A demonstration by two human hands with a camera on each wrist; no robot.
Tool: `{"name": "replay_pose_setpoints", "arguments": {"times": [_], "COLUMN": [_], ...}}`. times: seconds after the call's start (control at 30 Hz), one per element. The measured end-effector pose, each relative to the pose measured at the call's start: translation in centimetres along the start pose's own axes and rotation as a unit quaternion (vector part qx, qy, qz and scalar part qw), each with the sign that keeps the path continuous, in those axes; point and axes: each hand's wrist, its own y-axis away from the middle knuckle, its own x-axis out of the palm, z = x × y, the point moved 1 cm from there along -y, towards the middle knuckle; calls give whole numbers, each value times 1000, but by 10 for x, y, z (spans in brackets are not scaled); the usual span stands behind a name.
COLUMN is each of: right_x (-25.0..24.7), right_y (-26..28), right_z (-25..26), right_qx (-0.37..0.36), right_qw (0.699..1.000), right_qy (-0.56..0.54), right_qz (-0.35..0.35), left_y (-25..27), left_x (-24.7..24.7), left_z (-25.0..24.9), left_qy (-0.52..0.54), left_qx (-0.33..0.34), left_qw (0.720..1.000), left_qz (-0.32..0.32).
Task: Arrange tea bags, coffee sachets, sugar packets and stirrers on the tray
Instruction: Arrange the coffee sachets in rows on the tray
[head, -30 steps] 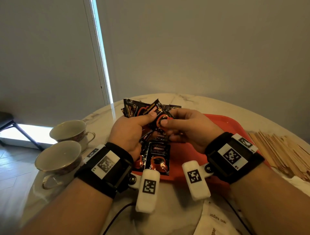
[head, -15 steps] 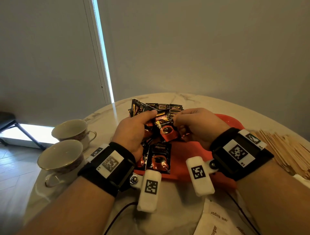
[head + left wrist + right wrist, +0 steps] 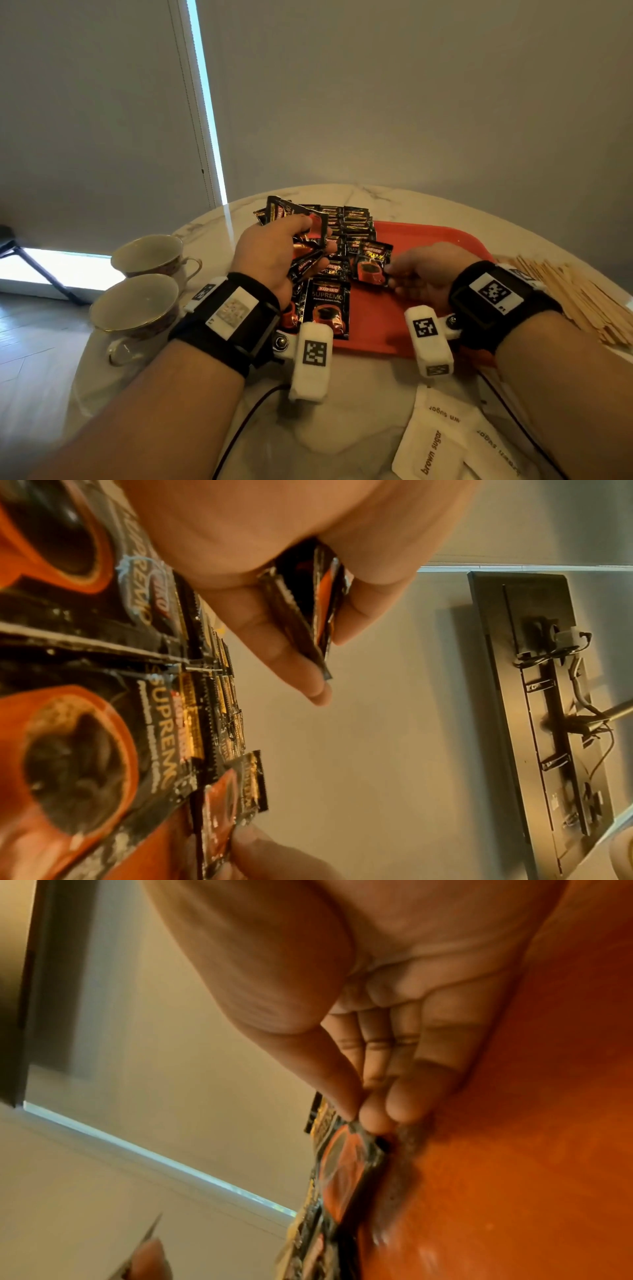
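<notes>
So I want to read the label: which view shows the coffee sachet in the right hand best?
The head view: the coffee sachet faces the camera, pinched at its corner by the right hand over the tray. The right wrist view shows it edge-on and blurred; the left wrist view shows only its blurred face.

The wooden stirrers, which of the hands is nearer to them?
Right. The right hand is over the tray beside the wooden stirrers; the left hand is across the tray.
</notes>
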Motion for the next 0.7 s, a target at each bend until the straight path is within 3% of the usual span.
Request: {"name": "replay_pose_setpoints", "arguments": {"times": [0.57,0.7], "right_x": [11,9], "right_y": [12,12], "right_z": [15,18], "right_qx": [29,-17], "right_qw": [997,999], "right_qy": [74,39], "right_qz": [0,-30], "left_y": [-3,-1], "left_x": [-2,1], "left_z": [0,2], "left_qy": [3,0], "left_qx": [-18,-13], "left_qw": [1000,1000], "left_qz": [-22,0]}}
